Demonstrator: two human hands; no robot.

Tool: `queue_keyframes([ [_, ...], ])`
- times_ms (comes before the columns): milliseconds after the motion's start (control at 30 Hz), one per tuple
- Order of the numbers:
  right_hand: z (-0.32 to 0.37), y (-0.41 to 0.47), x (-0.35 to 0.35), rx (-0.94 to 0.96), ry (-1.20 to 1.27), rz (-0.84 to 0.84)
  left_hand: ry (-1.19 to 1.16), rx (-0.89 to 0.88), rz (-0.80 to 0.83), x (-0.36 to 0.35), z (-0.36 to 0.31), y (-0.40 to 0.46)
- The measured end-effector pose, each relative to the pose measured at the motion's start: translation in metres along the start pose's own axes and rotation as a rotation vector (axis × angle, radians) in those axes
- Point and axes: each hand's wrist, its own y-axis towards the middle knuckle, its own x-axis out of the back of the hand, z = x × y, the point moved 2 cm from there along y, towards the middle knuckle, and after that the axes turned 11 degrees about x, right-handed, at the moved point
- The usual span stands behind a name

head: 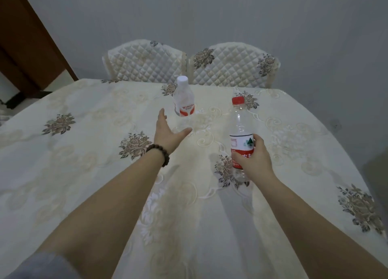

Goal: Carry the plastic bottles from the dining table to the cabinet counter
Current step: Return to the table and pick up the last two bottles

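My right hand [255, 159] wraps its fingers around the red-cap bottle [241, 135], right of middle. My left hand [168, 131] is spread wide, holding nothing, near the white-cap bottle [184, 97] on the bench [84, 173]. A bump could tip it over.

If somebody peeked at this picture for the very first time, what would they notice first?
Probably the two arms stretching over the flowery tablecloth. The right hand grips a clear bottle with a red cap, while the left hand, open, reaches toward a white-capped bottle standing upright near the table's far edge, before two quilted chairs.
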Motion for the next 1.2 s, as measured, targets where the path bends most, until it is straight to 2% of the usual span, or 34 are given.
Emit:
queue_keyframes([
  [167, -0.009, 0.013, 0.002, 0.018, 0.007, -0.022, -0.221, 0.013, -0.002, -0.023, -0.008, 0.05],
  [300, -0.011, 0.018, 0.003, 0.058, -0.004, -0.009, -0.287, -0.028, 0.0, -0.032, -0.008, 0.071],
  [633, -0.015, 0.018, -0.006, 0.064, 0.019, 0.023, -0.214, -0.069, -0.036, -0.035, -0.003, 0.082],
  [933, 0.003, 0.005, 0.007, 0.051, 0.063, 0.033, -0.228, -0.11, -0.051, -0.009, -0.024, 0.033],
  [1200, 0.058, -0.037, 0.032, 0.077, 0.118, 0.065, -0.215, -0.121, -0.102, 0.028, -0.038, -0.072],
])
